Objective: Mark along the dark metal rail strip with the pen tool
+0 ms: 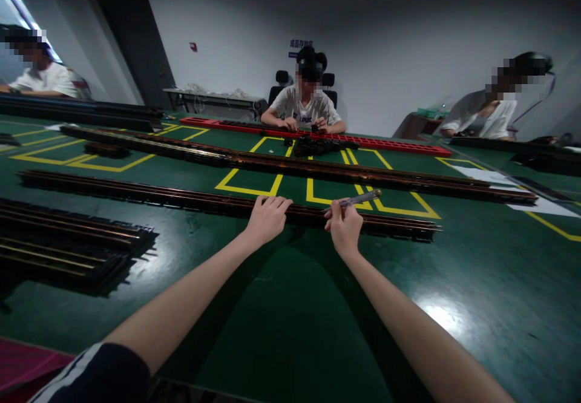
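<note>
A long dark strip [149,196] with copper-coloured lines running along it lies across the table before me. Over its middle, my left hand [267,218] has its fingers bent across the far edge, gripping it; the thumb is hidden. To the right, my right hand [345,224] is closed around a slim screwdriver [363,198] with a clear handle and a brass-coloured end. The screwdriver is tilted, handle up to the right, its other end low toward the strip. Whether the tip touches the strip, I cannot tell.
Beyond lies another long dark strip [318,169]. More strips [68,239] are stacked at left. The green table [281,330] has yellow taped outlines. Across it, a person [303,106] handles black parts [313,146] by a red rack [399,144]. Paper sheets [542,209] lie right.
</note>
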Action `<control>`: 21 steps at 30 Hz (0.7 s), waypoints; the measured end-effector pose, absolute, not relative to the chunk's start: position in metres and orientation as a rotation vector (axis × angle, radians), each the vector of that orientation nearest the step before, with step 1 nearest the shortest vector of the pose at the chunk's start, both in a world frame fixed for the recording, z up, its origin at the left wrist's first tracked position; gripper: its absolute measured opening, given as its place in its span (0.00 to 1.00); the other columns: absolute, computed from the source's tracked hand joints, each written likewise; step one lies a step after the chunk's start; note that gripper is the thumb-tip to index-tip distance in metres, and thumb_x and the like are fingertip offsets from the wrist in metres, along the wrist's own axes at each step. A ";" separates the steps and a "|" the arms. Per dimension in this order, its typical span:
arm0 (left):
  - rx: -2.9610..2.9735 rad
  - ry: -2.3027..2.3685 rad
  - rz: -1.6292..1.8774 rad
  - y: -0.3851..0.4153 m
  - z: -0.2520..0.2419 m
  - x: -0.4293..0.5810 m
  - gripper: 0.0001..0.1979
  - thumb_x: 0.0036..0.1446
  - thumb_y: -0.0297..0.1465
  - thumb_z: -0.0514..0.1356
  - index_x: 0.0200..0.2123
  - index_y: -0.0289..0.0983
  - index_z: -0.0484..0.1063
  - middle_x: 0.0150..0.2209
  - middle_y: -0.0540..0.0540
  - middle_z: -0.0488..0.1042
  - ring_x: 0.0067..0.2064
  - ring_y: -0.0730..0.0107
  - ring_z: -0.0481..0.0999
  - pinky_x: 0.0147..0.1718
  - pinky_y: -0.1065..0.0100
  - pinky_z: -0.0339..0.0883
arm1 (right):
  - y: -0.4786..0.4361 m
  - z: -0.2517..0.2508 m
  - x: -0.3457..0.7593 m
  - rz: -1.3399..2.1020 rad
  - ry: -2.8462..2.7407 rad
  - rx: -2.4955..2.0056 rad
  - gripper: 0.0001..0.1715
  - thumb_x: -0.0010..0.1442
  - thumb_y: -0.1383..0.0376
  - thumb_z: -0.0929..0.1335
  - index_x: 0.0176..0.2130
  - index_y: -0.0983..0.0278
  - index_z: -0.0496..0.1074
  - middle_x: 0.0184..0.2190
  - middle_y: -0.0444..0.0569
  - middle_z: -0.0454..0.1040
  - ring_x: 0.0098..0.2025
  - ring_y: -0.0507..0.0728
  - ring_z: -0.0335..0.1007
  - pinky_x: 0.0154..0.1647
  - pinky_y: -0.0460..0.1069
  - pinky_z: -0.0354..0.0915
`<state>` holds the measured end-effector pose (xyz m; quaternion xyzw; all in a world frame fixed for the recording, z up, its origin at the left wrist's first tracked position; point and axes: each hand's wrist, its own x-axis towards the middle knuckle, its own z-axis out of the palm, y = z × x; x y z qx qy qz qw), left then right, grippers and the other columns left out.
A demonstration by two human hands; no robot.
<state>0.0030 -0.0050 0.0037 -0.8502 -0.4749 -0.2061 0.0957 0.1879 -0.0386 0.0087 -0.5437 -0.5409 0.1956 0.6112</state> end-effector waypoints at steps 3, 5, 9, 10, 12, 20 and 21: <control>-2.517 -1.403 -0.610 -0.005 0.004 0.004 0.20 0.60 0.27 0.46 0.53 0.37 0.67 0.52 0.45 0.71 0.53 0.63 0.69 0.54 0.55 0.55 | -0.039 0.008 0.188 0.421 -1.255 -1.268 0.29 0.58 0.44 0.59 0.32 0.68 0.62 0.22 0.47 0.70 0.16 0.47 0.62 0.15 0.40 0.58; -2.509 -1.405 -0.608 -0.006 0.004 0.004 0.20 0.60 0.27 0.46 0.53 0.37 0.67 0.52 0.44 0.71 0.53 0.62 0.69 0.54 0.55 0.56 | -0.039 0.008 0.188 0.394 -1.246 -1.283 0.28 0.59 0.45 0.59 0.32 0.68 0.62 0.21 0.47 0.70 0.15 0.47 0.62 0.15 0.41 0.58; -2.518 -1.412 -0.601 -0.006 0.004 0.004 0.20 0.60 0.27 0.46 0.53 0.37 0.67 0.53 0.44 0.71 0.53 0.62 0.69 0.54 0.55 0.56 | -0.039 0.009 0.189 0.372 -1.272 -1.293 0.27 0.59 0.45 0.59 0.31 0.68 0.62 0.21 0.47 0.69 0.15 0.47 0.62 0.15 0.41 0.58; -2.521 -1.420 -0.599 -0.006 0.004 0.004 0.20 0.60 0.27 0.46 0.53 0.37 0.67 0.53 0.44 0.71 0.53 0.63 0.69 0.54 0.55 0.56 | -0.040 0.010 0.189 0.382 -1.293 -1.288 0.28 0.59 0.44 0.59 0.31 0.68 0.62 0.21 0.47 0.69 0.15 0.47 0.62 0.15 0.41 0.58; -2.518 -1.444 -0.600 -0.006 0.004 0.004 0.20 0.60 0.26 0.46 0.53 0.37 0.67 0.53 0.44 0.71 0.54 0.63 0.69 0.55 0.55 0.56 | -0.040 0.011 0.188 0.420 -1.337 -1.272 0.30 0.57 0.42 0.59 0.31 0.68 0.62 0.22 0.48 0.70 0.15 0.47 0.63 0.15 0.41 0.59; -2.505 -1.492 -0.633 -0.005 0.005 0.001 0.22 0.58 0.23 0.45 0.53 0.37 0.68 0.53 0.44 0.71 0.55 0.62 0.68 0.56 0.53 0.55 | -0.040 0.013 0.185 0.600 -1.439 -1.204 0.35 0.52 0.38 0.61 0.33 0.68 0.63 0.26 0.51 0.73 0.16 0.48 0.65 0.16 0.42 0.61; -2.517 -1.485 -0.637 -0.005 0.006 0.000 0.22 0.58 0.23 0.45 0.53 0.38 0.68 0.53 0.44 0.71 0.55 0.63 0.68 0.56 0.53 0.55 | -0.040 0.013 0.185 0.608 -1.442 -1.201 0.35 0.52 0.38 0.61 0.33 0.68 0.64 0.26 0.51 0.73 0.17 0.48 0.65 0.16 0.42 0.62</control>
